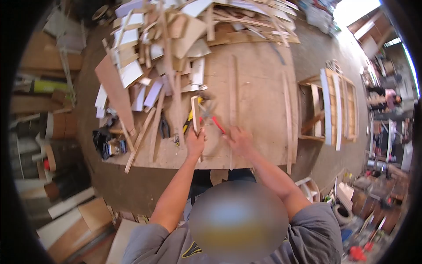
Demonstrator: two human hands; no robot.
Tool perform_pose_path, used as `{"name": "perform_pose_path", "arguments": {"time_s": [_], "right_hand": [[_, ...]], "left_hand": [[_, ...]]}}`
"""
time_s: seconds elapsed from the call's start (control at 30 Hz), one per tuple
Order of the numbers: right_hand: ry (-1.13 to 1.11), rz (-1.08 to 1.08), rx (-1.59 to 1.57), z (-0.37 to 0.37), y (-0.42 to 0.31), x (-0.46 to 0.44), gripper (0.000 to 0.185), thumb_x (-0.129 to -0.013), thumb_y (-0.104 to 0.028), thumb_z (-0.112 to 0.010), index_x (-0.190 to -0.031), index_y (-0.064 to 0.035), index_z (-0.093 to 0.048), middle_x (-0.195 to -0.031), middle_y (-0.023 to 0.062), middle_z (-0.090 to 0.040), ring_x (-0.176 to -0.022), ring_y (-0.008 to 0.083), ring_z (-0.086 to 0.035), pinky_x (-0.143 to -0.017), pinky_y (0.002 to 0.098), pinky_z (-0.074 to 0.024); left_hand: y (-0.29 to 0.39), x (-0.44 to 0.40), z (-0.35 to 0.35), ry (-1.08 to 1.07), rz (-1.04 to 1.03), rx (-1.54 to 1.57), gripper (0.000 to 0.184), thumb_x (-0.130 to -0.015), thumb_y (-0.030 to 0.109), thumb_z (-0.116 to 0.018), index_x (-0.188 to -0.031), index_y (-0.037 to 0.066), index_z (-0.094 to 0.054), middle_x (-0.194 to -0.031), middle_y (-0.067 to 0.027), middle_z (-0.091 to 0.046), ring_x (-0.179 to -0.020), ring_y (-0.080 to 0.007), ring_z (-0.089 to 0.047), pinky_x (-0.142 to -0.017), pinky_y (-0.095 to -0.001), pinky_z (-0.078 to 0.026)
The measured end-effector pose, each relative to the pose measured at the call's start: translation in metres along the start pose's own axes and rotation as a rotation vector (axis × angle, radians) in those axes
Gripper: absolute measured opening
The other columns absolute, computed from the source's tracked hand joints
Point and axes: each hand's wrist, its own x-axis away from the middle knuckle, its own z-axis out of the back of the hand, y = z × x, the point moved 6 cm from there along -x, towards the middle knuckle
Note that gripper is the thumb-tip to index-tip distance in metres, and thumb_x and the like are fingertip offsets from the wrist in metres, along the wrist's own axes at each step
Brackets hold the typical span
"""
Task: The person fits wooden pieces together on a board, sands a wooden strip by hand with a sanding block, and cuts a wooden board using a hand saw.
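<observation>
Apparently, work's under way, amt left unclear: a narrow, pale wooden strip (194,111) is gripped by fingers of L hand (195,142) over flat brown wooden surface (260,99); blurred, red-handled metal pliers (216,121) are gripped, by one handle, in R hand (239,140).

We're right inside a woodworking shop: timber offcuts (184,33) heaped across the worktop (263,110), a red-handled tool (216,121), a wooden frame (327,108) standing alongside!

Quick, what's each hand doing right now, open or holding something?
Left hand: closed, holding a wooden strip.
Right hand: fingers at the end of a red tool handle; whether its grip is closed can't be told.
</observation>
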Motion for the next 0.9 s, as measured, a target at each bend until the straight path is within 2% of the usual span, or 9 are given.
{"name": "perform_pose_path", "arguments": {"time_s": [0.07, 0.2, 0.27, 0.3, 0.4, 0.43, 0.67, 0.77, 0.9], "right_hand": [[0.074, -0.404, 0.132, 0.028, 0.061, 0.026, 0.052, -0.091, -0.035, -0.075, -0.134, -0.0101, -0.059, -0.127, 0.0157, -0.064, -0.118, 0.0380, -0.062, -0.095, 0.0512, -0.0528], [0.255, -0.700, 0.373, 0.075, 0.206, 0.092, 0.056, -0.093, -0.034, -0.074, -0.139, -0.0089, -0.054, -0.136, 0.0167, -0.058, -0.126, 0.0358, -0.055, -0.101, 0.0488, -0.0502], [0.239, -0.800, 0.391, 0.098, 0.234, 0.121, 0.054, -0.093, -0.032, -0.074, -0.138, -0.0084, -0.053, -0.134, 0.0179, -0.057, -0.125, 0.0363, -0.055, -0.101, 0.0496, -0.0502], [0.218, -0.811, 0.377, 0.098, 0.246, 0.134, 0.052, -0.094, -0.031, -0.073, -0.136, -0.0080, -0.053, -0.132, 0.0182, -0.058, -0.124, 0.0370, -0.056, -0.100, 0.0500, -0.0504], [0.177, -0.813, 0.320, 0.092, 0.275, 0.158, 0.045, -0.095, -0.028, -0.071, -0.132, -0.0073, -0.055, -0.127, 0.0188, -0.059, -0.121, 0.0390, -0.058, -0.097, 0.0513, -0.0514], [0.171, -0.798, 0.292, 0.089, 0.279, 0.162, 0.043, -0.095, -0.027, -0.071, -0.131, -0.0072, -0.056, -0.125, 0.0189, -0.060, -0.119, 0.0396, -0.060, -0.096, 0.0517, -0.0519], [0.157, -0.651, 0.142, 0.067, 0.279, 0.135, 0.026, -0.097, -0.027, -0.067, -0.111, -0.0060, -0.061, -0.109, 0.0171, -0.068, -0.102, 0.0415, -0.068, -0.085, 0.0529, -0.0553], [0.117, -0.661, 0.058, 0.065, 0.257, 0.108, 0.028, -0.097, -0.023, -0.069, -0.119, -0.0070, -0.063, -0.111, 0.0195, -0.068, -0.104, 0.0420, -0.066, -0.088, 0.0538, -0.0536], [0.094, -0.576, -0.006, 0.052, 0.243, 0.072, 0.030, -0.097, -0.027, -0.068, -0.119, -0.0073, -0.063, -0.110, 0.0191, -0.069, -0.103, 0.0408, -0.068, -0.087, 0.0527, -0.0547]], "left_hand": [[-0.005, 0.009, 0.002, 0.005, -0.076, -0.259, 0.030, -0.094, 0.024, -0.075, -0.110, 0.001, -0.066, -0.084, -0.0141, -0.070, -0.071, -0.0241, -0.068, -0.069, -0.0426, -0.053], [0.016, 0.046, -0.034, -0.104, -0.060, -0.515, 0.039, -0.088, 0.036, -0.079, -0.103, 0.001, -0.068, -0.077, -0.0173, -0.069, -0.072, -0.0353, -0.069, -0.066, -0.0469, -0.052], [0.010, 0.057, -0.059, -0.115, -0.119, -0.576, 0.044, -0.087, 0.042, -0.080, -0.100, 0.001, -0.070, -0.075, -0.0174, -0.069, -0.073, -0.0401, -0.070, -0.065, -0.0480, -0.052], [0.024, 0.065, -0.072, -0.179, 0.020, -0.688, 0.054, -0.086, 0.049, -0.080, -0.109, 0.001, -0.067, -0.089, -0.0205, -0.073, -0.086, -0.0427, -0.071, -0.072, -0.0498, -0.054], [-0.004, 0.070, -0.105, -0.117, -0.033, -0.728, 0.061, -0.085, 0.049, -0.080, -0.117, 0.002, -0.062, -0.111, -0.0232, -0.071, -0.101, -0.0426, -0.070, -0.083, -0.0521, -0.055], [-0.003, 0.075, -0.114, -0.138, 0.013, -0.758, 0.067, -0.085, 0.049, -0.079, -0.126, 0.003, -0.054, -0.125, -0.0238, -0.065, -0.111, -0.0439, -0.066, -0.090, -0.0541, -0.054], [-0.025, 0.086, -0.135, -0.062, 0.110, -0.824, 0.052, -0.094, 0.040, -0.072, -0.132, 0.011, -0.051, -0.125, -0.0205, -0.064, -0.109, -0.0452, -0.066, -0.089, -0.0571, -0.053], [-0.031, 0.084, -0.135, -0.021, 0.095, -0.824, 0.046, -0.096, 0.037, -0.070, -0.131, 0.012, -0.052, -0.126, -0.0199, -0.064, -0.110, -0.0454, -0.066, -0.088, -0.0575, -0.053], [-0.024, 0.077, -0.128, 0.033, 0.036, -0.829, 0.043, -0.098, 0.035, -0.068, -0.130, 0.011, -0.051, -0.125, -0.0203, -0.063, -0.110, -0.0461, -0.065, -0.088, -0.0577, -0.053]]}}
